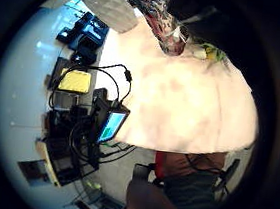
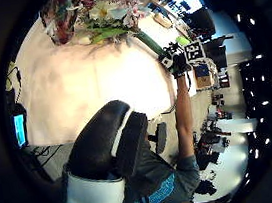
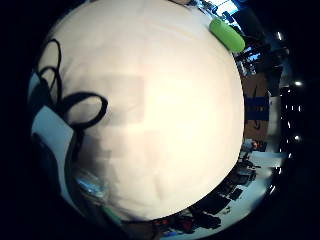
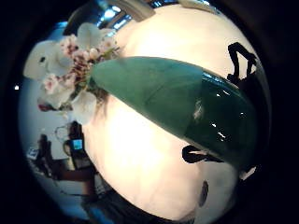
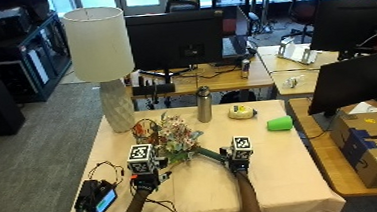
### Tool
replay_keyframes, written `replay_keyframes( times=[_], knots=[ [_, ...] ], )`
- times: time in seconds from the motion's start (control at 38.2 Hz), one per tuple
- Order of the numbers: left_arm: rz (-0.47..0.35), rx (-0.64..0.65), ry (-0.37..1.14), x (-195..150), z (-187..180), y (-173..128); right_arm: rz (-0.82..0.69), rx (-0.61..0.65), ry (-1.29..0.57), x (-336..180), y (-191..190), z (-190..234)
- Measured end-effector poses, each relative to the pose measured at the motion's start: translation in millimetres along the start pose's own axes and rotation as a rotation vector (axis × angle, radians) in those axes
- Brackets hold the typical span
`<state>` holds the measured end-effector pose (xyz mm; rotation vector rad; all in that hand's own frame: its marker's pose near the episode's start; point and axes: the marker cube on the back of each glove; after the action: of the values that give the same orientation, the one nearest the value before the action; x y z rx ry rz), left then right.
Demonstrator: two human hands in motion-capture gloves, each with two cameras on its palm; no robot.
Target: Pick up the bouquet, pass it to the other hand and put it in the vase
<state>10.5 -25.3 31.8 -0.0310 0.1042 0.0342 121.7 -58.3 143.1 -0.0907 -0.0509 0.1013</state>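
The bouquet (image 5: 176, 139) of white and pink flowers, with a green wrapped stem (image 4: 163, 93), lies tilted low over the cream table (image 5: 279, 170). My right hand (image 5: 236, 164) grips the stem's end; the left thumb side palm view shows that hand (image 2: 177, 65) curled round it. The flower heads (image 2: 109, 9) reach next to the patterned vase (image 5: 145, 131), which stands upright near the lamp. My left hand (image 5: 145, 180) hovers near the table in front of the vase (image 1: 170, 35) and holds nothing.
A white lamp (image 5: 102, 67) stands at the back left. A metal bottle (image 5: 204, 105), a yellow object (image 5: 241, 112) and a green cup (image 5: 280, 123) lie behind and to the right. A black device with a screen (image 5: 98, 195) and cables sits at the front left.
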Motion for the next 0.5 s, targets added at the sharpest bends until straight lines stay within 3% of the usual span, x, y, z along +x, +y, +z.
replay_keyframes(
  times=[0.5],
  knots=[
    [-0.01,0.01,0.013,-2,-9,4,0.026,-0.015,-0.04,3,12,-7]
  ],
)
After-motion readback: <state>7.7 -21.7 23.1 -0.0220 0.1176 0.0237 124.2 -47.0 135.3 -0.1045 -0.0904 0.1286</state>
